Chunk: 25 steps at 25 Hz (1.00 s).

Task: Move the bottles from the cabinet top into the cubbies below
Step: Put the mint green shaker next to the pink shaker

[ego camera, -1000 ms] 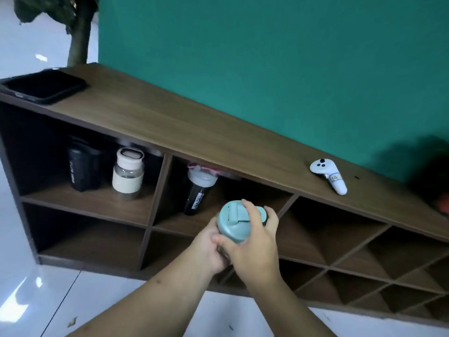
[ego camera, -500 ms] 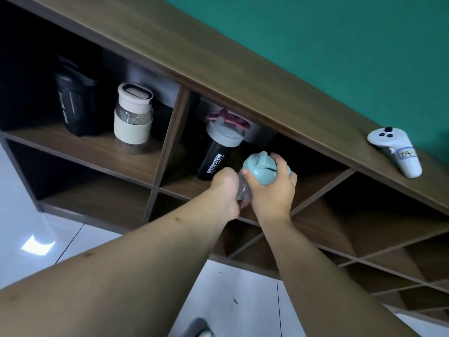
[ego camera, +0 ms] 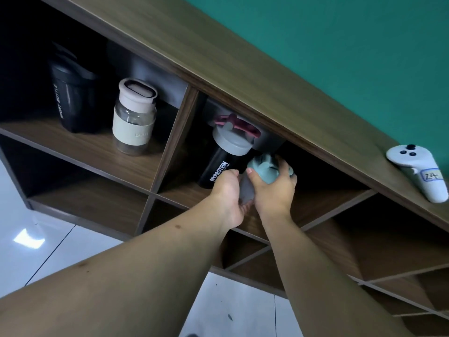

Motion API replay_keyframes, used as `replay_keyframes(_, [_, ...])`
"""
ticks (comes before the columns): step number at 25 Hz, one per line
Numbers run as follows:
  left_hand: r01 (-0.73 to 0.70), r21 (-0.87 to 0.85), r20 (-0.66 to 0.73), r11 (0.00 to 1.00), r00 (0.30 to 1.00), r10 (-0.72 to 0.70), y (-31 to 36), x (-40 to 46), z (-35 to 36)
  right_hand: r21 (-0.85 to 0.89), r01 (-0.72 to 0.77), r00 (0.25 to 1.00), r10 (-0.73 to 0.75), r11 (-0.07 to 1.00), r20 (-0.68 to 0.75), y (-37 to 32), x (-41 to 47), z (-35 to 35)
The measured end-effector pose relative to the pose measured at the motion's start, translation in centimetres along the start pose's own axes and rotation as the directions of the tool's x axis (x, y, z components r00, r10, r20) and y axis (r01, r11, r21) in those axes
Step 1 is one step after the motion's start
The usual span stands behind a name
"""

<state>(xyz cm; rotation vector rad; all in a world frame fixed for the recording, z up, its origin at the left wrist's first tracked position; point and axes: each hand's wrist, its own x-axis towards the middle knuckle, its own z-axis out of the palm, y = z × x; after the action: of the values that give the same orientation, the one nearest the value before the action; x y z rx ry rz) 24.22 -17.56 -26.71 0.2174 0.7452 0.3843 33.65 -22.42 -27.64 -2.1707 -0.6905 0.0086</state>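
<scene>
I hold a bottle with a mint-green lid (ego camera: pixel 263 169) in both hands at the mouth of the upper middle cubby. My right hand (ego camera: pixel 273 190) wraps its lid and upper body; my left hand (ego camera: pixel 229 194) grips its grey lower body from the left. Most of the bottle is hidden by my fingers. Just behind it in the same cubby stands a black shaker bottle (ego camera: pixel 220 164) with a grey lid and pink loop. The upper left cubby holds a black sport bottle (ego camera: pixel 70 98) and a clear bottle with a cream sleeve (ego camera: pixel 134 120).
The wooden cabinet top (ego camera: pixel 243 76) runs diagonally under a teal wall. A white handheld controller (ego camera: pixel 420 173) labelled 24 lies on it at the right. The lower cubbies (ego camera: pixel 87 198) and the cubbies to the right look dark. White floor tiles (ego camera: pixel 48 244) lie below.
Both hands have carried the mint-lidded bottle from in front of the cabinet forward and down into the upper middle cubby, beside the black shaker. The view has dropped lower and closer.
</scene>
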Motion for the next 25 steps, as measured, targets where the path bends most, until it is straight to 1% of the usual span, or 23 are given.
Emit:
replay_keyframes(5, [0.022, 0.007, 0.004, 1.000, 1.000, -0.022, -0.2, 0.3, 0.3, -0.025, 0.004, 0.998, -0.003, 1.000, 0.060, 0.4, 0.1, 0.0])
replay_keyframes(8, [0.005, 0.054, -0.010, 0.999, 1.000, -0.004, -0.1, 0.1, 0.6, 0.041, 0.005, 0.997, -0.008, 0.999, 0.079, 0.5, -0.5, 0.0])
replay_keyframes(13, [-0.081, 0.199, -0.008, 0.977, 0.996, 0.085, -0.5, -1.3, 1.3, 0.177, -0.024, 1.000, 0.026, 0.984, -0.010, 1.7, -2.9, -0.1])
replay_keyframes(16, [-0.115, 0.250, 0.010, 0.961, 0.993, 0.116, -0.9, -1.9, 1.2, 0.215, -0.095, 0.995, 0.090, 0.972, 0.036, 2.8, -3.4, 0.0])
replay_keyframes(21, [-0.160, 0.327, 0.023, 0.931, 0.987, 0.162, -1.5, -0.7, 0.6, 0.265, -0.278, 0.960, 0.261, 0.923, 0.097, 3.1, -3.0, 0.1])
replay_keyframes(25, [-0.172, 0.339, 0.068, 0.925, 0.985, 0.158, -1.9, 0.8, 0.3, 0.324, -0.330, 0.944, 0.305, 0.886, 0.127, 3.1, -2.1, 0.6])
